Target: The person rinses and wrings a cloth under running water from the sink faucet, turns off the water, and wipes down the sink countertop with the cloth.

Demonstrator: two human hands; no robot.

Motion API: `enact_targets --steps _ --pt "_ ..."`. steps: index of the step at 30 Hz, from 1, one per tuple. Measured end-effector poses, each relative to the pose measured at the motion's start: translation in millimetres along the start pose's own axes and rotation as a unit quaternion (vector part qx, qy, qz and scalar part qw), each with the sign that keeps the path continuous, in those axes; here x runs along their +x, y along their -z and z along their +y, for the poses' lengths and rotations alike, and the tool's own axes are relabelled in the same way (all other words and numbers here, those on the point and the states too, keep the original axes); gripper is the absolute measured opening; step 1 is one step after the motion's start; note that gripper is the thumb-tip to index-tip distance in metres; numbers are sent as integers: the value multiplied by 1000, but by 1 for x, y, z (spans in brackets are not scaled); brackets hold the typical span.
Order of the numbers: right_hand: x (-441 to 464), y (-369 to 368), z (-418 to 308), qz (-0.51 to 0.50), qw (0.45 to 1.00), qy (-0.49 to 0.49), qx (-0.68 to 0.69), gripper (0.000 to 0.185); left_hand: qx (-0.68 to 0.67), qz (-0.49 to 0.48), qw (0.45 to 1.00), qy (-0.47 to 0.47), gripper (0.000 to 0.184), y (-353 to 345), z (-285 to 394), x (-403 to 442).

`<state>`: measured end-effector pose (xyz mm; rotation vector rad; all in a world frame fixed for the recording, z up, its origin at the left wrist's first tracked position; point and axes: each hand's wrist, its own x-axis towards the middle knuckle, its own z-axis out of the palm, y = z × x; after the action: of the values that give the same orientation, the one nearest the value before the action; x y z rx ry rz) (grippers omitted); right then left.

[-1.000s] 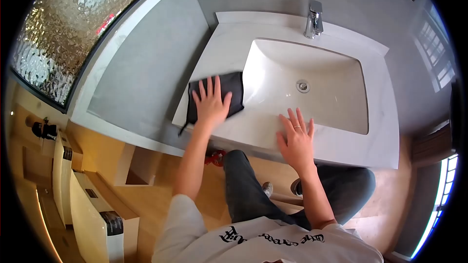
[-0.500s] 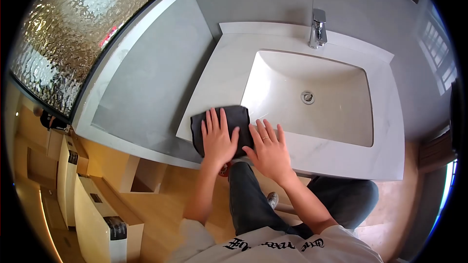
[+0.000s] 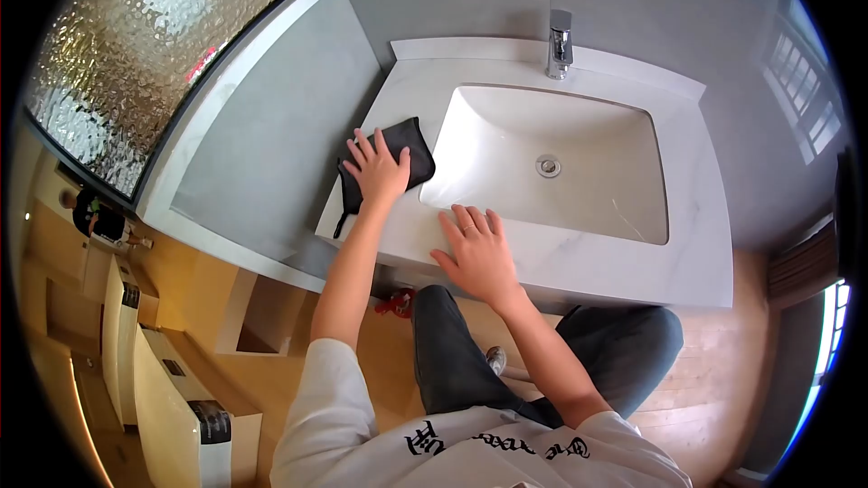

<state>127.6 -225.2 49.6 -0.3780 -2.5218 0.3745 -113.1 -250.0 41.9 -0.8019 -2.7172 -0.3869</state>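
A black cloth [image 3: 417, 146] lies on the white countertop left of the basin, one corner trailing toward the front edge. My left hand [image 3: 380, 172] rests flat on it, fingers spread. On the counter's front rim, just below the basin, my right hand [image 3: 482, 253] lies palm down with its fingers apart and a ring on one finger; nothing is in it. The white sink basin [image 3: 561, 199] has a round drain [image 3: 548, 165] at its middle. Behind it stands a chrome faucet [image 3: 560, 45].
A grey wall with a white ledge [image 3: 226, 90] borders the counter at left, topped by textured glass [image 3: 163, 45]. Large cardboard boxes [image 3: 172, 407] stand on the wooden floor at lower left. Another person [image 3: 95, 217] is far off at the left edge.
My left hand and the black cloth have moved away from me, up the left side of the counter. My right hand has shifted slightly left relative to the view, still on the front rim.
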Motion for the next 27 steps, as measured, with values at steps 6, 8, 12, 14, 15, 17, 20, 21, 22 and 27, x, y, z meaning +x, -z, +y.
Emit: enact_targets --steps 6,8,12,14,15,17,20,21,22,27 --pt "0 -4 2 3 1000 -2 15 52 -20 -37 993 -114 60 42 -35 -104" --pt "0 -3 3 -2 1000 0 11 55 -6 -25 992 -124 61 49 -41 -130" --pt "-1 -2 4 3 1000 -5 15 55 -10 -90 990 -108 70 52 -35 -122" --pt "0 0 4 0 1000 -1 20 55 3 -110 987 -114 72 52 -25 -103" --pt "0 1 4 1 1000 -1 19 55 17 -132 984 -118 75 51 -19 -90" --pt "0 2 3 -6 1000 -7 26 55 -10 -138 981 -134 78 32 -15 -55" --pt "2 3 3 -8 1000 -8 23 55 8 -169 979 -117 79 11 8 7" --pt "2 4 2 -7 1000 -9 24 56 12 -167 980 -109 80 -1 14 28" --pt "2 5 2 -11 1000 -10 25 56 7 -163 982 -93 81 -13 20 47" --pt "5 9 3 -37 999 -15 32 56 49 -152 987 5 82 -49 59 118"
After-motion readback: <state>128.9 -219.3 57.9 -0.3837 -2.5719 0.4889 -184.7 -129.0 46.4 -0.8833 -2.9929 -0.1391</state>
